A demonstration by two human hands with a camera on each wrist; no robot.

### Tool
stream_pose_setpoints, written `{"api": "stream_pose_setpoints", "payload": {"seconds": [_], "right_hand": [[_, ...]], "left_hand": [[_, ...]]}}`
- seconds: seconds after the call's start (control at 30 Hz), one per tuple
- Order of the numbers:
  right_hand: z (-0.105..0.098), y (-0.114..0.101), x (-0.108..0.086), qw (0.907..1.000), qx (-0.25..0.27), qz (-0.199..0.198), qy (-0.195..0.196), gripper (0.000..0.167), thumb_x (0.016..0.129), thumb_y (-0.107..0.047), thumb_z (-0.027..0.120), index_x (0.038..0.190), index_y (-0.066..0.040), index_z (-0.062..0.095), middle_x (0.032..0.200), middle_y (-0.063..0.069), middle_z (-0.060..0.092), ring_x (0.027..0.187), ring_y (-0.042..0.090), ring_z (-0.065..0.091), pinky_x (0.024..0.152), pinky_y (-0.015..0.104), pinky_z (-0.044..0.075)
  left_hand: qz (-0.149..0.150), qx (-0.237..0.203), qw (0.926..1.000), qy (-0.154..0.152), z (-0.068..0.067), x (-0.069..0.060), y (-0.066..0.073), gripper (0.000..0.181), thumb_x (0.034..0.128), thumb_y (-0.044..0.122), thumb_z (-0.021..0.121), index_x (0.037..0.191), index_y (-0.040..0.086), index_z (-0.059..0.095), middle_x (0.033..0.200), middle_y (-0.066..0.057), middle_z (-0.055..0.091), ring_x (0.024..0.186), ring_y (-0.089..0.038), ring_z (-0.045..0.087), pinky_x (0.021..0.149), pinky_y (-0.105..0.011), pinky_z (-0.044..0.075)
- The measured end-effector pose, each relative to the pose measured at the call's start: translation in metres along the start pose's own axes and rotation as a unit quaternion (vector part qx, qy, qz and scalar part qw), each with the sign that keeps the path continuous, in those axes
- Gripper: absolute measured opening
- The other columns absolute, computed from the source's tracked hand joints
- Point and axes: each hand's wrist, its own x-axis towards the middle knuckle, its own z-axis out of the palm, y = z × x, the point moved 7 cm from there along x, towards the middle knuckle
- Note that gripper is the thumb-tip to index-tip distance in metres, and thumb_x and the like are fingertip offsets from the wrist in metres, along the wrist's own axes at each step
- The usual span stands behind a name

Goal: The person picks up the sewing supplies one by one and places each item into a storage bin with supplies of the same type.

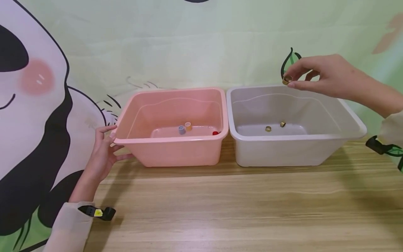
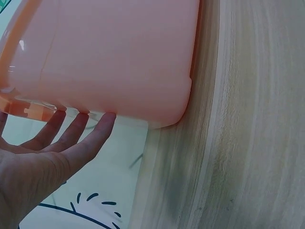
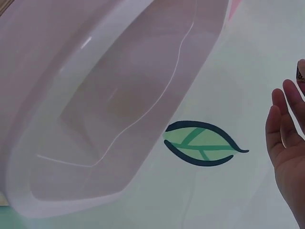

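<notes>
My right hand [image 1: 327, 77] pinches a small gold ring [image 1: 287, 80] between thumb and fingertips, above the back rim of the grey plastic bin [image 1: 283, 152]. Inside that bin lie two more gold rings, one flat [image 1: 268, 128] and one tipped [image 1: 282, 124]. My left hand [image 1: 102, 154] holds the left rim of the pink plastic bin [image 1: 179, 154], with fingers against its outer side in the left wrist view. On the pink bin's floor are a blue-grey hollow cylinder [image 1: 181, 130], an orange one [image 1: 188, 126] and a red piece [image 1: 215, 133], partly hidden by the front rim.
Both bins stand side by side, nearly touching, on a wood-grain table [image 1: 220, 206]. Behind them hangs a pale green backdrop [image 1: 157, 45] with a printed panda [image 1: 37, 140]. Each wrist carries a black strap [image 1: 97, 212].
</notes>
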Motion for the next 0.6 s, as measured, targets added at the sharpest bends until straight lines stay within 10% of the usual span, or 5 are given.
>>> {"api": "stream_pose_setpoints", "payload": {"seconds": [0.6], "right_hand": [[0.020,0.030,0.015,0.9916,0.079,0.066,-0.078,0.025,0.097,-0.025,0.071,0.122,-0.019,0.070,0.109,-0.006,0.072,0.094,-0.008,0.062,0.078,0.007,0.049]], "left_hand": [[0.004,-0.022,0.9997,-0.010,0.004,0.002,-0.001,0.036,0.1068,0.036,0.047,0.137,0.027,0.029,0.150,-0.006,0.036,0.111,-0.019,0.065,0.073,-0.044,0.062]]}}
